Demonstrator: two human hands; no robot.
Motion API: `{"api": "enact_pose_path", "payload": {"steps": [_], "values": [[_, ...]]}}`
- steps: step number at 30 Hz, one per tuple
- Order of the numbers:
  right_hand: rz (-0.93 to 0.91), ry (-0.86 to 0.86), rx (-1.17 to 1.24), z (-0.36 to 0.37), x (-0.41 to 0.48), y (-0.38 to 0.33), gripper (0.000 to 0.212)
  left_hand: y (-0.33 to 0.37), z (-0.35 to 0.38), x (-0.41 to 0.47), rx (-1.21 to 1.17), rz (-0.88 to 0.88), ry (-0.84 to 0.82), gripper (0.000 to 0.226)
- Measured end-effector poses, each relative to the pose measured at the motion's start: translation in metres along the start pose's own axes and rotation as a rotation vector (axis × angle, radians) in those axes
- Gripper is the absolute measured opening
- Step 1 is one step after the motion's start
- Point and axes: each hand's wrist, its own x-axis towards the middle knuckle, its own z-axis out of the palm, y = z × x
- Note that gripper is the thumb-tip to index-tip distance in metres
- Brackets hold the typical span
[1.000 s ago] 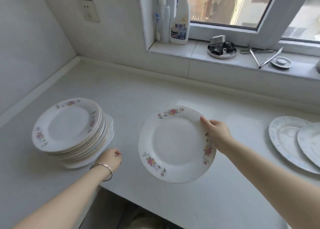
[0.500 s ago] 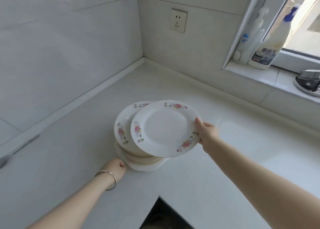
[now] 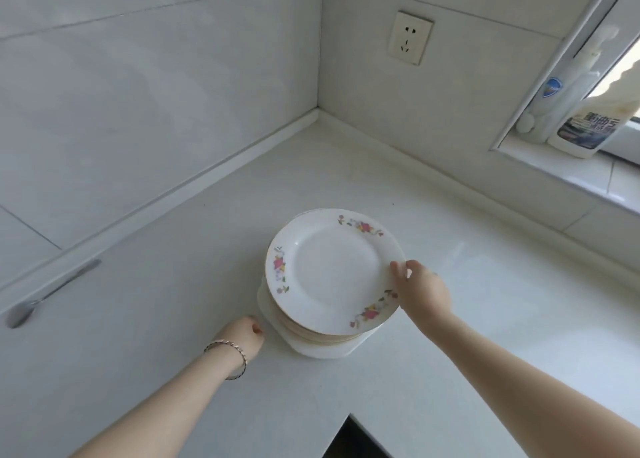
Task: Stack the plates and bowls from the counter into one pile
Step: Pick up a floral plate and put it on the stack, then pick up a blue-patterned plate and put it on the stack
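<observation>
Counter (image 3: 485, 336): pile of plates (image 3: 308, 334) at centre view. Flowered top plate (image 3: 334, 270) lies on the pile. My right hand (image 3: 424, 293) pinches its rim at 4 o'clock. My left hand (image 3: 244, 336), an empty fist, rests on the counter at the pile's 8 o'clock.

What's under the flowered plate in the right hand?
Under the flowered plate: a pile of plates, only rim edges showing, on a wider white dish. Their faces and count are covered.

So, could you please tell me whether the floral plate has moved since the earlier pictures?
Yes. The floral plate went left, from beside the pile to on top of it, the right hand pinching its rim.
</observation>
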Motion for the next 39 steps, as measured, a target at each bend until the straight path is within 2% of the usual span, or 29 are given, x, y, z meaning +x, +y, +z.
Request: {"api": "enact_pose_path", "payload": {"steps": [5,8,10,13,20,23,26,30,35,39], "values": [[-0.092,0.005,-0.105,0.002,-0.006,-0.009,0.049,-0.001,0.003,0.004,0.008,0.01,-0.015,0.015],[-0.101,-0.087,-0.011,0.016,-0.012,-0.014,0.078,-0.001,0.005,0.005,0.02,0.015,-0.026,0.015],[-0.088,-0.127,0.119,0.024,-0.012,-0.016,0.083,-0.001,0.008,0.004,0.019,0.016,-0.032,0.017],[-0.091,-0.113,0.272,0.025,-0.009,-0.017,0.076,0.0,0.011,0.002,0.018,0.022,-0.036,0.019],[-0.07,-0.145,0.374,0.021,-0.006,-0.014,0.071,0.012,0.024,-0.009,0.044,0.025,-0.105,0.03],[-0.047,-0.149,0.451,0.009,-0.002,0.0,0.055,0.036,0.034,-0.019,0.084,0.066,-0.16,0.025],[0.042,-0.224,0.346,-0.006,0.0,0.024,0.042,0.073,0.05,-0.031,0.158,0.103,-0.243,0.02],[0.127,-0.433,0.195,-0.028,-0.007,0.076,0.032,0.126,0.081,-0.052,0.258,0.196,-0.416,0.037],[0.158,-0.443,-0.046,-0.072,-0.028,0.162,0.031,0.216,0.116,-0.081,0.411,0.451,-0.383,0.021],[0.252,-0.396,-0.04,-0.122,-0.054,0.247,0.033,0.296,0.157,-0.108,0.475,0.619,-0.331,0.022]]}}
